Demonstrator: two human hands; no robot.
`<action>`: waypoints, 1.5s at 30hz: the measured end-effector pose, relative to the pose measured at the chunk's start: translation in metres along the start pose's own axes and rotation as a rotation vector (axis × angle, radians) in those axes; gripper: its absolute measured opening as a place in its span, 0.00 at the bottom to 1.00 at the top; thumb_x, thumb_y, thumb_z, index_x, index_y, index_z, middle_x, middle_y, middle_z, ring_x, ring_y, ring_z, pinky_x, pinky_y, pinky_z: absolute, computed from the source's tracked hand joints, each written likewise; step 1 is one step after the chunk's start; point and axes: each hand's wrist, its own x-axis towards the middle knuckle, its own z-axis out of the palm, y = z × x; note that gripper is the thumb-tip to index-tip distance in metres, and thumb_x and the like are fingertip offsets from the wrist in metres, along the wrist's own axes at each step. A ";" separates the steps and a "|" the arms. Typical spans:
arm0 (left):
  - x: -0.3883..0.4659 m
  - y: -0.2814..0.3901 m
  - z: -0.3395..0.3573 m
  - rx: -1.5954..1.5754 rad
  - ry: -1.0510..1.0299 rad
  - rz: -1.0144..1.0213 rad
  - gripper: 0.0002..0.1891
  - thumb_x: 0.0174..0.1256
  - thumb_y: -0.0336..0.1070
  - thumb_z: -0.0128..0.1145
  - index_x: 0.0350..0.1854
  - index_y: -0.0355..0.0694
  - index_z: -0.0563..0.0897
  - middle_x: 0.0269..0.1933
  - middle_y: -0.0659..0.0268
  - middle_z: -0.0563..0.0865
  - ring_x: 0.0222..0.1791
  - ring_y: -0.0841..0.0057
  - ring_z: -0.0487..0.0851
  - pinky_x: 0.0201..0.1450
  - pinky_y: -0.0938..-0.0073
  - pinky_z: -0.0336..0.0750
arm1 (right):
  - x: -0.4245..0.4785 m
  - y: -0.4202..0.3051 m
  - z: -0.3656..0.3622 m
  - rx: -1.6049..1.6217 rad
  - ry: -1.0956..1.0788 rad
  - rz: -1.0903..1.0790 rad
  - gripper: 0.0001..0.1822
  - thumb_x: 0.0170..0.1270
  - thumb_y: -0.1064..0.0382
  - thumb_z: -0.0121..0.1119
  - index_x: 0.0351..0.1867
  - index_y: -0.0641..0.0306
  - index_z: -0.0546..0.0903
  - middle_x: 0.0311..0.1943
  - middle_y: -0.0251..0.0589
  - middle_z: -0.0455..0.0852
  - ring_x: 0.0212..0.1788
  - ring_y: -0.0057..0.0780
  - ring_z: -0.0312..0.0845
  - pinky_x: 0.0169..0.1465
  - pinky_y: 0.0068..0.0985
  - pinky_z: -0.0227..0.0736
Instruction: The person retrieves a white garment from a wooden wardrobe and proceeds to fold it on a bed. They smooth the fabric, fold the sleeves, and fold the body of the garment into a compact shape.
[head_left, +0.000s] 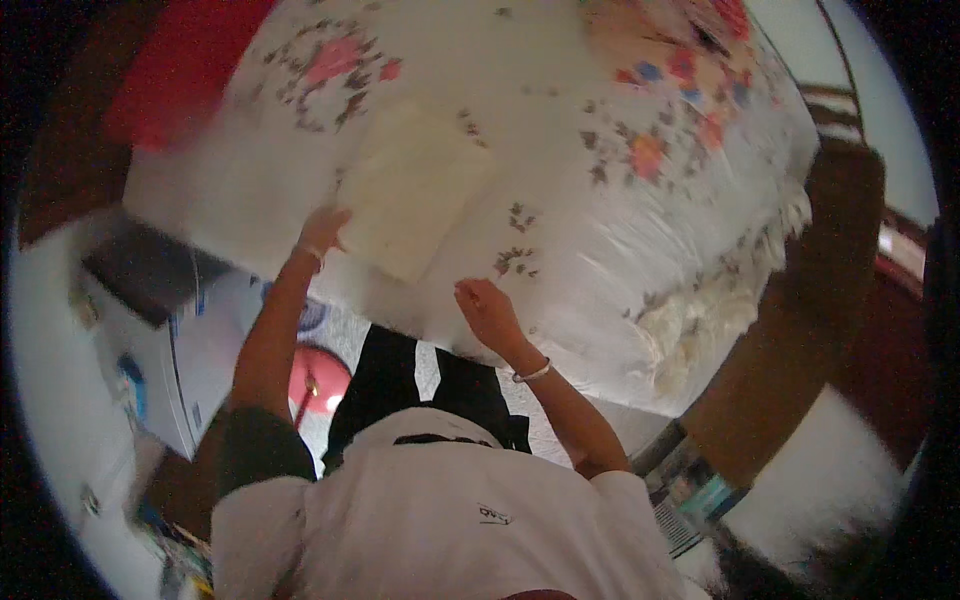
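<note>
A pale yellow cloth (416, 187), flat and roughly rectangular, lies on a bed covered by a white floral bedspread (555, 225). At the cloth's left edge is my left hand (324, 229), with its thumb and fingers apart; the fingertips are blurred. My right hand (487, 311) is over the bedspread near the cloth's lower right corner. Its fingers are curled in, and I see nothing in them. A light-coloured band circles each wrist.
Red fabric (187, 75) lies at the upper left. Colourful patterned fabric (675, 52) is at the far right of the bed. A brown wooden bed end (795, 337) runs along the right. Below left are a white cabinet (214, 352) and a round pink object (319, 379).
</note>
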 end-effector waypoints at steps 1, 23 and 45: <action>0.005 -0.009 0.003 0.020 0.040 0.027 0.16 0.55 0.43 0.56 0.40 0.38 0.75 0.32 0.66 0.77 0.31 0.77 0.75 0.24 0.75 0.73 | -0.012 0.012 -0.006 -0.029 -0.004 0.071 0.11 0.60 0.60 0.50 0.37 0.66 0.76 0.33 0.48 0.78 0.37 0.43 0.74 0.41 0.35 0.70; 0.048 -0.160 -0.102 1.185 0.492 0.188 0.07 0.47 0.35 0.59 0.23 0.37 0.79 0.29 0.60 0.82 0.34 0.65 0.80 0.35 0.68 0.75 | -0.252 0.282 -0.134 -0.325 0.939 0.630 0.30 0.54 0.54 0.55 0.54 0.71 0.65 0.49 0.55 0.71 0.54 0.51 0.64 0.58 0.36 0.60; -0.248 -0.034 0.305 0.537 -0.378 -0.158 0.11 0.58 0.35 0.53 0.39 0.34 0.76 0.35 0.62 0.80 0.33 0.77 0.79 0.36 0.79 0.75 | -0.168 0.414 -0.356 -0.172 1.083 0.973 0.19 0.54 0.53 0.52 0.45 0.58 0.70 0.46 0.50 0.70 0.44 0.49 0.72 0.45 0.38 0.70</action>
